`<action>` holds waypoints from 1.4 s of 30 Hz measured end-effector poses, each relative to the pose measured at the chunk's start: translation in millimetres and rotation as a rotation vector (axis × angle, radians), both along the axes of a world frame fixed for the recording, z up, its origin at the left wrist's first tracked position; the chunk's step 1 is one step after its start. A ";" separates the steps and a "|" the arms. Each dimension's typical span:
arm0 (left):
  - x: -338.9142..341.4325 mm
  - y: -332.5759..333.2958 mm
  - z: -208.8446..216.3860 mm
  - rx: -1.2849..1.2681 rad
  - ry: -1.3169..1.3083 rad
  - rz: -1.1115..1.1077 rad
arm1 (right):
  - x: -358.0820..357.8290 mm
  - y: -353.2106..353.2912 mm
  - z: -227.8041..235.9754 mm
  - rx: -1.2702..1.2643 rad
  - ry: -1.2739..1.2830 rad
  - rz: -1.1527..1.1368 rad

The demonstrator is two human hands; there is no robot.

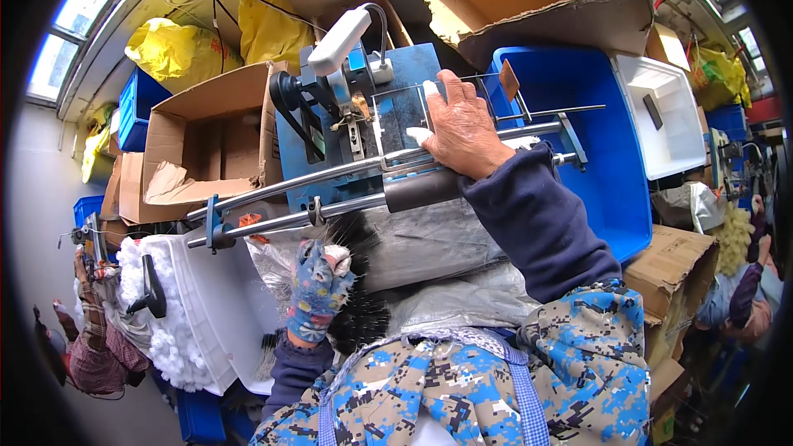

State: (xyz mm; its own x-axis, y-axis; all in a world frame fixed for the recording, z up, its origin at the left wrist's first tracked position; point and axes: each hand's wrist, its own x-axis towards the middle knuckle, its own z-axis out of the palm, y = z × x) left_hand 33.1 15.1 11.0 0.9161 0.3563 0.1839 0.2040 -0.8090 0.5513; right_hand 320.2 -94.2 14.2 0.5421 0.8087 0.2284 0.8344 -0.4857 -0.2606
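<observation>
My right hand lies over the sliding metal frame of a blue bench machine, with white covers on the thumb and index finger. Its fingers stretch forward, thumb apart, and the palm is near the dark roller sleeve on the rails. Lower left, my left hand wears a patterned blue fingerless glove, its fingers curled in. Right beside it are long black bristles on a grey plastic sheet. What those fingers hold is hidden.
Two steel rails cross in front of me. A blue bin and white tray stand right; an open cardboard box stands left. White tufts and a black hair dryer lie by a white tub. Other people work at both sides.
</observation>
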 end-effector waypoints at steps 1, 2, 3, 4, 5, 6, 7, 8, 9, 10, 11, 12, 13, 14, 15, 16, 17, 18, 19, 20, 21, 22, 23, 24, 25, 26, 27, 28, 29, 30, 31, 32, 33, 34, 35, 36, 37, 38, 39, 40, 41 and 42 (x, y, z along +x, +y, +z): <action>6.5 -2.4 7.4 0.208 -0.065 -0.055 | -0.7 -0.2 5.0 -0.036 0.030 -0.009; 10.0 -3.8 14.5 0.186 -0.058 -0.070 | -1.2 -0.3 7.9 -0.070 0.065 -0.018; 11.2 -4.2 18.6 0.163 -0.052 -0.084 | -0.9 -0.3 7.5 -0.067 0.083 -0.012; 6.7 -2.5 15.2 0.117 -0.052 -0.068 | -0.4 -0.5 6.5 -0.064 0.100 -0.006; 0.1 -1.1 9.0 0.067 -0.051 -0.054 | -0.7 -1.5 4.8 -0.065 0.120 -0.001; -4.4 0.2 5.2 0.017 -0.050 -0.040 | -1.2 -1.1 4.1 -0.072 0.116 -0.001; -7.4 1.1 3.4 0.019 -0.043 -0.045 | -1.9 0.3 3.5 -0.080 0.112 -0.002; -7.8 1.4 5.0 0.020 -0.038 -0.049 | -2.6 2.2 3.6 -0.088 0.106 -0.002; -7.9 1.5 6.5 0.021 -0.033 -0.053 | -4.6 4.0 4.1 -0.094 0.112 -0.004; -6.6 0.5 7.5 0.049 -0.051 -0.061 | -7.6 6.0 4.8 -0.101 0.117 -0.006; -3.4 -1.2 8.3 0.078 -0.071 -0.067 | -10.3 8.6 5.9 -0.107 0.120 -0.007; -0.3 -2.9 9.5 0.107 -0.091 -0.074 | -13.0 12.1 4.4 -0.091 0.111 -0.003; 2.9 -4.5 12.8 0.100 -0.095 -0.072 | -15.9 16.4 5.1 -0.105 0.118 0.002; 6.1 -6.4 17.5 0.093 -0.098 -0.073 | -19.2 20.5 5.4 -0.119 0.127 0.006; 7.5 -7.2 20.0 0.086 -0.100 -0.072 | -22.7 25.0 5.7 -0.133 0.136 0.011; 6.7 -6.9 19.2 0.097 -0.101 -0.074 | -26.2 29.6 5.4 -0.138 0.126 0.019; 5.1 -5.9 17.6 0.108 -0.103 -0.076 | -29.7 34.5 4.7 -0.142 0.116 0.027; 3.5 -5.3 15.9 0.120 -0.104 -0.078 | -33.6 39.6 3.3 -0.146 0.106 0.036; 1.8 -5.3 14.5 0.125 -0.099 -0.062 | -38.1 45.2 1.4 -0.150 0.096 0.045; -0.3 -5.1 13.5 0.131 -0.095 -0.046 | -44.6 51.5 -1.8 -0.019 0.076 0.009; -1.9 -5.0 13.5 0.138 -0.090 -0.031 | -49.9 57.6 -1.6 -0.035 0.048 0.011; -2.4 -5.9 14.2 0.132 -0.084 -0.019 | -53.8 62.3 -1.5 -0.029 0.053 0.008; -3.2 -7.5 15.2 0.129 -0.077 -0.003 | -56.8 66.3 -2.2 -0.021 0.058 0.008; -3.5 -8.2 16.3 0.125 -0.071 0.011 | -54.2 66.0 -3.6 -0.028 0.080 0.043; -3.5 -7.7 18.6 0.125 -0.082 0.008 | -49.5 62.4 -4.7 -0.035 0.101 0.076; -3.0 -7.3 20.4 0.123 -0.096 0.007 | -45.4 56.2 -1.8 0.019 0.059 0.119; -3.4 -7.6 20.8 0.118 -0.109 0.008 | -40.1 51.6 -2.0 -0.010 0.061 0.133; -4.6 -6.3 19.6 0.119 -0.121 0.013 | -34.5 44.3 1.8 -0.034 0.089 0.129; -5.5 -4.4 16.6 0.113 -0.137 0.013 | -27.9 34.9 5.0 -0.064 0.112 0.118; -6.4 -3.6 13.6 0.108 -0.151 0.012 | -20.2 27.7 2.0 -0.105 0.149 0.080; -7.7 -3.3 10.9 0.075 -0.134 0.011 | -11.6 18.8 2.6 -0.164 0.147 0.095; -9.3 -2.6 9.0 0.043 -0.117 0.010 | -6.5 12.1 7.8 -0.181 0.139 0.085; -8.6 -3.0 9.1 0.010 -0.100 0.009 | -2.3 6.5 12.3 -0.197 0.132 0.077; -6.8 -4.7 12.2 0.040 -0.096 -0.012 | 1.7 1.9 12.8 -0.200 0.116 0.055; -3.9 -5.5 14.5 0.041 -0.099 -0.021 | 6.7 -0.8 16.2 -0.165 0.096 0.077; -1.4 -6.3 16.1 0.043 -0.102 -0.028 | 12.5 -2.8 22.1 -0.131 0.076 0.099; -0.2 -7.1 16.7 0.044 -0.104 -0.035 | 19.1 -4.3 26.4 -0.095 0.057 0.123; -0.6 -7.4 17.0 0.065 -0.099 -0.021 | 27.0 -4.8 28.7 -0.094 -0.047 0.103; -1.8 -8.0 16.8 0.086 -0.094 -0.007 | 33.0 -2.8 34.1 -0.019 -0.104 0.078; -3.1 -8.6 16.4 0.107 -0.089 0.007 | 39.3 0.4 33.7 -0.036 -0.142 0.058; -4.4 -8.7 15.2 0.118 -0.098 0.013 | 44.5 2.5 33.0 -0.051 -0.180 0.035; -5.8 -8.8 13.4 0.128 -0.107 0.018 | 47.4 3.2 30.5 -0.144 -0.195 0.062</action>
State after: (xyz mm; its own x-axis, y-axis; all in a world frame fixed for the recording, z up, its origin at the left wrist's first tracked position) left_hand 27.3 6.4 24.4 0.8823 0.3400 0.3254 0.1646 -0.8707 0.4635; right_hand 367.6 -90.9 44.7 0.4472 0.8709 0.2038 0.8916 -0.4523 -0.0240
